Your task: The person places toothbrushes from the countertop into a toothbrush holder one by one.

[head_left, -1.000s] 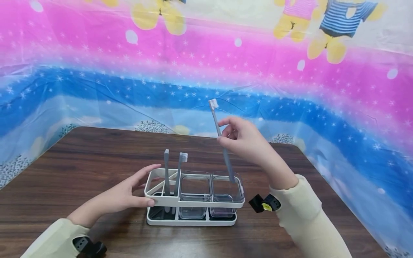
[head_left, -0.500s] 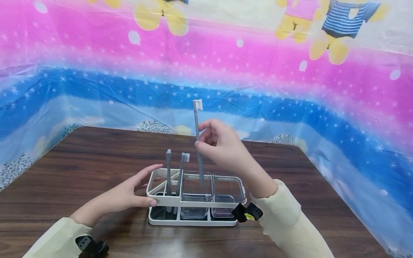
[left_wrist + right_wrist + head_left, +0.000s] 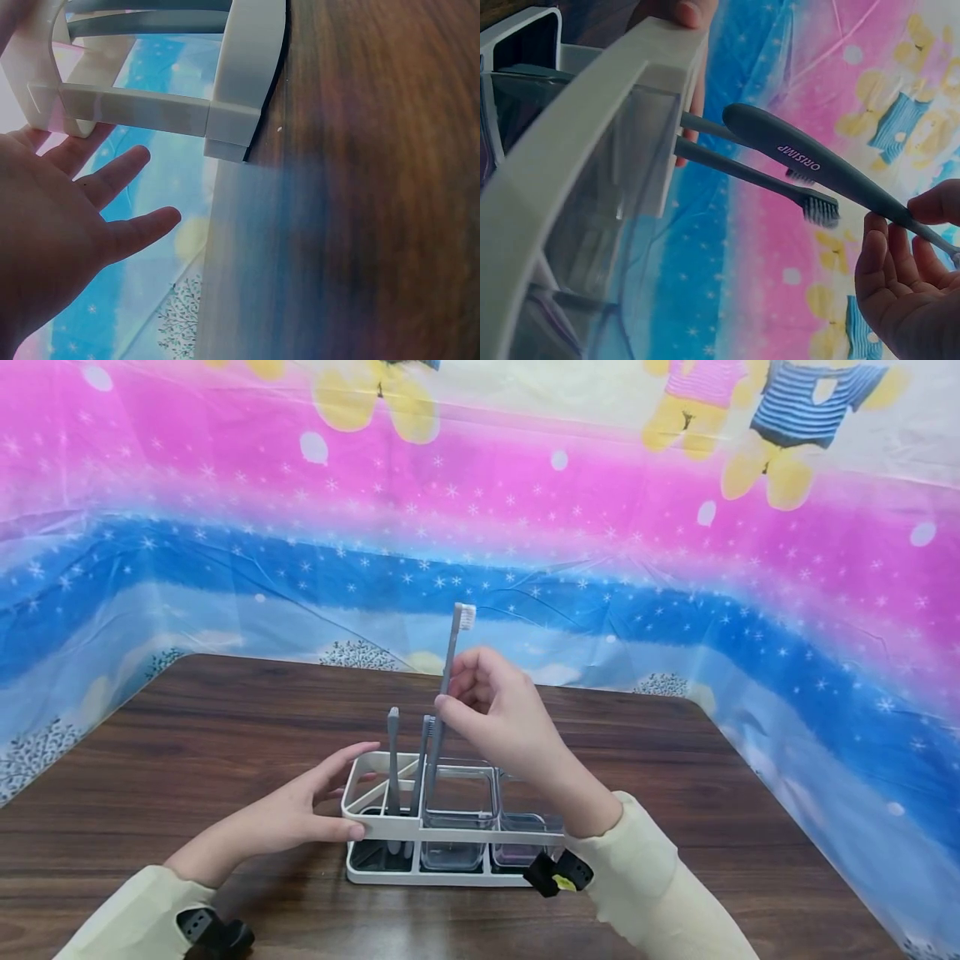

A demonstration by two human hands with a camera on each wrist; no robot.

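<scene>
My right hand (image 3: 495, 710) pinches a grey toothbrush (image 3: 448, 664) near mid-handle, bristles up. Its thick lower end, lettered ORISIMP in the right wrist view, hangs over the left clear cup (image 3: 461, 793) of a white two-tier toothbrush holder (image 3: 491, 837). Two more grey toothbrushes, one at the left (image 3: 393, 752) and one with bristles facing right (image 3: 772, 180), stand in the holder's left slots. At the holder's left end, my left hand (image 3: 300, 797) grips the upper frame, thumb on the front rail and a finger round the back. Its other fingers (image 3: 150, 225) spread off the frame.
Another clear cup (image 3: 525, 810) sits in the holder's right section, partly behind my right wrist. The holder stands on a dark wood table (image 3: 262, 718). A printed pink and blue cloth (image 3: 262, 552) hangs behind the table's far edge.
My right hand has carried the toothbrush left, from above the right cup to beside the standing brushes, and a little lower. The left hand stays on the holder.
</scene>
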